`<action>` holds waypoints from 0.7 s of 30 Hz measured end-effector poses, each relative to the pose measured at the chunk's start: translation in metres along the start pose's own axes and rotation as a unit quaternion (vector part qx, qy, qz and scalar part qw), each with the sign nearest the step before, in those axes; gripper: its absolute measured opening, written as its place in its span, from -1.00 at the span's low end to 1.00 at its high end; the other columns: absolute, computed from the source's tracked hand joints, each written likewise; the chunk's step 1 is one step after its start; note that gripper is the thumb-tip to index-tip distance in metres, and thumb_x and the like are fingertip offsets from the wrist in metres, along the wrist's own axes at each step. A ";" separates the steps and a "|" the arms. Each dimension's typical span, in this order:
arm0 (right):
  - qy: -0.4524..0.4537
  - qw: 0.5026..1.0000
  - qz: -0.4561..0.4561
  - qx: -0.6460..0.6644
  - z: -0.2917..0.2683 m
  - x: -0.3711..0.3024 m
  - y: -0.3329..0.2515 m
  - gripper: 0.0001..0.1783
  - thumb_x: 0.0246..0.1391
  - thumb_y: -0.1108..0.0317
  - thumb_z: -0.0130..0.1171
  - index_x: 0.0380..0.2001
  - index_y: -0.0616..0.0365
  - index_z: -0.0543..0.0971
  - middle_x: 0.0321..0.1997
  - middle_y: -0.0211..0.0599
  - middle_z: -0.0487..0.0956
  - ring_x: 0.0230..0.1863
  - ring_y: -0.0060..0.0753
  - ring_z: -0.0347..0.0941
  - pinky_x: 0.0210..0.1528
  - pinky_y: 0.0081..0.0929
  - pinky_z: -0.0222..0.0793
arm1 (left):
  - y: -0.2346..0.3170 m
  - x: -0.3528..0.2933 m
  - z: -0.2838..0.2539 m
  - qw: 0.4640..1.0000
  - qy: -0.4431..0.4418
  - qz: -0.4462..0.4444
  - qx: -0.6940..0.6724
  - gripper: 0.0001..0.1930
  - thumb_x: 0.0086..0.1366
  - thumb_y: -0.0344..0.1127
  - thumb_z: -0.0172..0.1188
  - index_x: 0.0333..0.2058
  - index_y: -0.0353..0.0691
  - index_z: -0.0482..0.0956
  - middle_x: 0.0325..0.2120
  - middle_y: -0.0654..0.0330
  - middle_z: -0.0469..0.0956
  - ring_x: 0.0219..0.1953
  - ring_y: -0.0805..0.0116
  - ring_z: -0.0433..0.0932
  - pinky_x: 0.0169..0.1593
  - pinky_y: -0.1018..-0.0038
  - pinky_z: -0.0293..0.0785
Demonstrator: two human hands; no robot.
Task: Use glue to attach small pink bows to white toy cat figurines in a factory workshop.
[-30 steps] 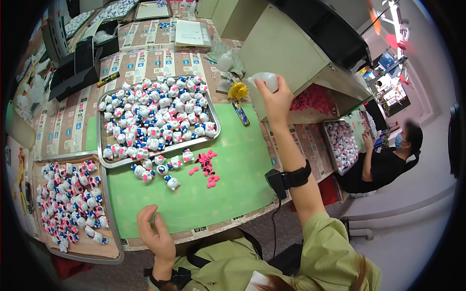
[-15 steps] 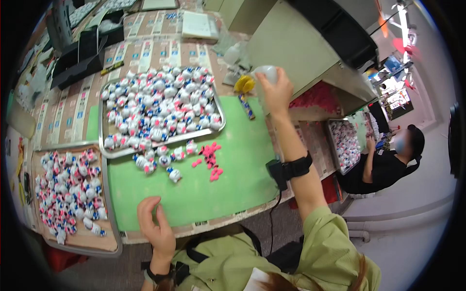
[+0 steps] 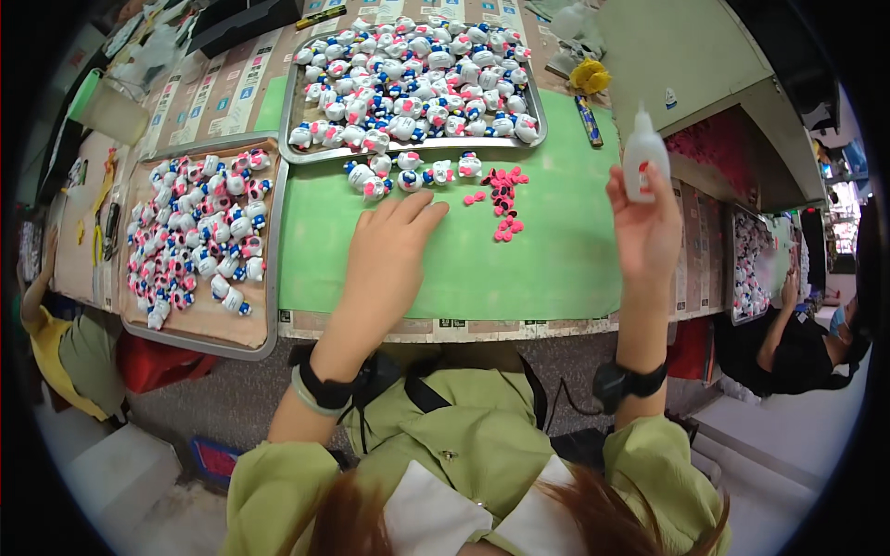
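Note:
My right hand (image 3: 647, 227) is closed around a small white squeeze bottle (image 3: 638, 153), held upright above the right side of the green mat (image 3: 362, 292) with its thin nozzle pointing up. My left hand (image 3: 389, 255) reaches over the mat, fingers stretched out and nothing seen in them. Its fingertips are beside a short row of white cat-like figurines with blue and pink parts (image 3: 440, 172); whether they touch one cannot be told. To the right of those lies a loose cluster of small pink pieces (image 3: 503, 195), some showing dark sides.
A metal tray (image 3: 540, 119) full of figurines stands at the back; another tray (image 3: 271, 278) with figurines lies left. A yellow object (image 3: 590, 76) and a dark printed tube (image 3: 588, 122) are back right, near a pale cabinet (image 3: 691, 56). Other people work at both sides.
My view has shifted, so the bench sits higher and further right. My right hand has brought the bottle back from beside the cabinet; my left hand has moved forward to the loose figurines.

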State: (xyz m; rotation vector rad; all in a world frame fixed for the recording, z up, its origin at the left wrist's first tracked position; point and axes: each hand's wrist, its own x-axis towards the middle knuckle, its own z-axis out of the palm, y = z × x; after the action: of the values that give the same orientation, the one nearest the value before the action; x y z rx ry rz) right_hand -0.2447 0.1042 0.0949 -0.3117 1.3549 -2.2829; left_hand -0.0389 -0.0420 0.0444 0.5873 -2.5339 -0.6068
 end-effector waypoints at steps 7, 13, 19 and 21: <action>-0.029 0.993 0.114 0.028 0.005 -0.059 0.011 -0.67 -0.03 0.34 0.01 -0.18 0.22 0.31 -0.32 -0.27 0.42 -0.36 -0.35 0.43 -0.32 -0.49 0.37 | 0.012 -0.006 -0.014 0.886 0.016 -0.212 -0.412 -0.72 0.12 -0.43 0.01 -0.15 -0.29 0.38 -0.25 0.10 0.44 -0.31 0.32 0.45 -0.27 0.51 0.38; -0.074 0.992 0.097 -0.001 0.016 -0.089 0.021 -0.66 -0.15 0.43 0.08 -0.26 0.26 0.29 -0.38 -0.23 0.42 -0.45 -0.48 0.36 -0.40 -0.54 0.27 | 0.033 -0.027 -0.023 0.596 -0.032 -0.345 -0.724 -0.61 0.17 -0.47 -0.05 0.00 -0.35 0.20 -0.24 0.12 0.40 -0.27 0.39 0.47 -0.24 0.58 0.42; -0.089 0.994 -0.005 -0.067 0.026 -0.103 0.019 -0.59 -0.24 0.49 0.19 -0.26 0.23 0.30 -0.27 -0.23 0.40 -0.32 -0.54 0.33 -0.28 -0.60 0.26 | 0.054 -0.031 -0.017 0.651 -0.013 -0.339 -0.679 -0.61 0.13 -0.52 -0.05 -0.02 -0.36 0.21 -0.19 0.08 0.39 -0.29 0.44 0.46 -0.26 0.61 0.40; -0.118 0.985 -0.069 -0.105 0.023 -0.105 0.020 -0.58 -0.26 0.47 0.23 -0.27 0.23 0.30 -0.28 -0.24 0.40 -0.32 -0.55 0.33 -0.29 -0.62 0.26 | 0.055 -0.033 -0.015 0.678 -0.015 -0.327 -0.658 -0.60 0.10 -0.55 -0.03 -0.03 -0.37 0.23 -0.20 0.10 0.39 -0.29 0.45 0.45 -0.24 0.61 0.38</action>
State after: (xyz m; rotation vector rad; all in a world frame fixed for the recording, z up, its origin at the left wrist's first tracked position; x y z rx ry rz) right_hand -0.1386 0.1306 0.0933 -0.7430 1.4882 -2.1303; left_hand -0.0210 0.0144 0.0737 0.8039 -1.1474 -2.3221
